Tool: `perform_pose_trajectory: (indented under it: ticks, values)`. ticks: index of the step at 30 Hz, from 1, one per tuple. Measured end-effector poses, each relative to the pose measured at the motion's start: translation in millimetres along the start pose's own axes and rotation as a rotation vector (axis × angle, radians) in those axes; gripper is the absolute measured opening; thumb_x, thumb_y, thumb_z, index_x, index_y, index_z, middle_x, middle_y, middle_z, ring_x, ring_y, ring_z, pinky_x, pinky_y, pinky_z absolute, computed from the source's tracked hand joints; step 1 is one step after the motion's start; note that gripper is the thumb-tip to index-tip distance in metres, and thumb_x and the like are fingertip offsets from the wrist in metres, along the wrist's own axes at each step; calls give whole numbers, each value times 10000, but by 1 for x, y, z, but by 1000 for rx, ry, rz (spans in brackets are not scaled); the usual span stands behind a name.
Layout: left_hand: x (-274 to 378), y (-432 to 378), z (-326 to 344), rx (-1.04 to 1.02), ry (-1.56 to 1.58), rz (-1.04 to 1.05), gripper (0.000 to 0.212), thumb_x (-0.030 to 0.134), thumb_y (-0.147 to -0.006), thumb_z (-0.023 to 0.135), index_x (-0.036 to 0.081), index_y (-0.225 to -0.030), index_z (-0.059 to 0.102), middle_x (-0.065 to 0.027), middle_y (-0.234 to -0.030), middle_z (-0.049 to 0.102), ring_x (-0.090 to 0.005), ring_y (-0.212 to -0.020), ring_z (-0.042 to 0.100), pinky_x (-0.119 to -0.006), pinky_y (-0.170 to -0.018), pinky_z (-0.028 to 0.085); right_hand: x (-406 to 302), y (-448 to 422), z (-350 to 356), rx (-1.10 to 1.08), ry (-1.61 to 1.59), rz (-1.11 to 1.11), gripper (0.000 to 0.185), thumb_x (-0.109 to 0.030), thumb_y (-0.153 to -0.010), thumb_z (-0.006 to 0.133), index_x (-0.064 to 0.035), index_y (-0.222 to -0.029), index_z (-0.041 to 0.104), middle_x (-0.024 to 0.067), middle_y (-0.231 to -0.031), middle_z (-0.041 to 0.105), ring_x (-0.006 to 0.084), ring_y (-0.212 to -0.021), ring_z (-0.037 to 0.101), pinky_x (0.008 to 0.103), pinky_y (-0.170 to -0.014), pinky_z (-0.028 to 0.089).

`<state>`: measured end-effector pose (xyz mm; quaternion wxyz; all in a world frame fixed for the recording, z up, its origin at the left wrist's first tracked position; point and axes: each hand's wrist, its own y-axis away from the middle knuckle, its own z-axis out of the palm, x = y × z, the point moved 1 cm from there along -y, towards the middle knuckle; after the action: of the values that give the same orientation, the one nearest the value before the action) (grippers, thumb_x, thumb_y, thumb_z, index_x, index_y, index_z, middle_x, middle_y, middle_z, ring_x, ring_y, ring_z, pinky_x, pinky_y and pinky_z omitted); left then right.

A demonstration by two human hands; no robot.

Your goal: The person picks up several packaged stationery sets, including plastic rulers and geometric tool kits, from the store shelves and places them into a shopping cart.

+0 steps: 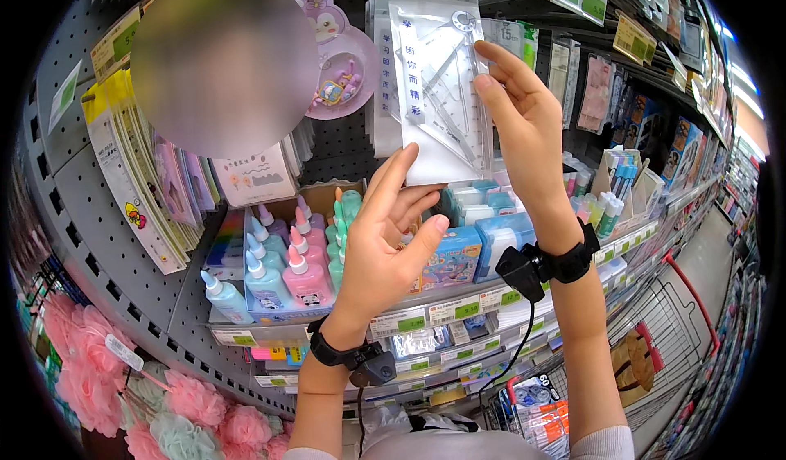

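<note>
A clear plastic package of set squares [443,101] with printed writing hangs in front of me, near the top middle. My right hand [522,107] has its thumb and index fingertips at the package's right edge, other fingers curled behind. Below it, my left hand [390,220] is raised with fingers spread, its index fingertip at the package's lower left edge. Similar packages [382,85] hang just behind, to the left. Each wrist wears a black strap with a small device and cable.
Glue bottles [301,276] in a tray and boxed goods [451,257] stand on the shelf below. Rulers [135,177] hang at left, above pink bath puffs [86,362]. A wire shopping cart [657,300] stands at right. A blurred circle hides part of the upper left.
</note>
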<state>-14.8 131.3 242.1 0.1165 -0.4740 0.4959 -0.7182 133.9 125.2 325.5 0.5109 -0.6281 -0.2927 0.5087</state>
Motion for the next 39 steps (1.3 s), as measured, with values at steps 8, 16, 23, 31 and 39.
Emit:
perform_pose_trajectory:
  ticks: [8,16,23,31,39]
  values:
    - [4,-1,0,24,2,20,609,-28,-768,546,-90,-1283,227,-186,-1224,396,-230,-1091,459,-337,-926,376,0,-1,1,5,83,-2,284,-67,-815,531,53,-1073,531,-24,-746,488,30,-669,447,167,-586,376]
    - [8,-2,1,33,-2,45,610,-22,-762,556,-96,-1277,237,-181,-1232,390,-234,-1081,467,-340,-921,380,1,-4,1,3,91,-14,291,-88,-815,539,43,-1075,536,-22,-742,504,29,-662,447,167,-579,375]
    - [4,-4,-7,6,-10,16,579,-27,-775,541,-68,-1281,263,-153,-1301,286,-216,-1114,440,-328,-931,369,4,-8,5,-41,69,-11,334,-100,-807,544,45,-1106,508,29,-844,545,53,-709,511,188,-596,409]
    - [-9,-8,-13,42,-30,-114,595,-16,-771,543,-80,-1283,246,-177,-1301,285,-241,-1133,424,-345,-950,351,21,-12,8,-111,162,39,373,-94,-788,539,47,-1129,483,52,-851,533,81,-680,529,213,-583,417]
    - [-15,-3,-19,84,-218,-62,584,19,-758,558,-81,-1265,287,-179,-1313,280,-267,-1163,391,-357,-962,335,29,-4,3,-167,169,73,405,-61,-776,547,-26,-1170,462,54,-829,515,59,-593,484,200,-528,391]
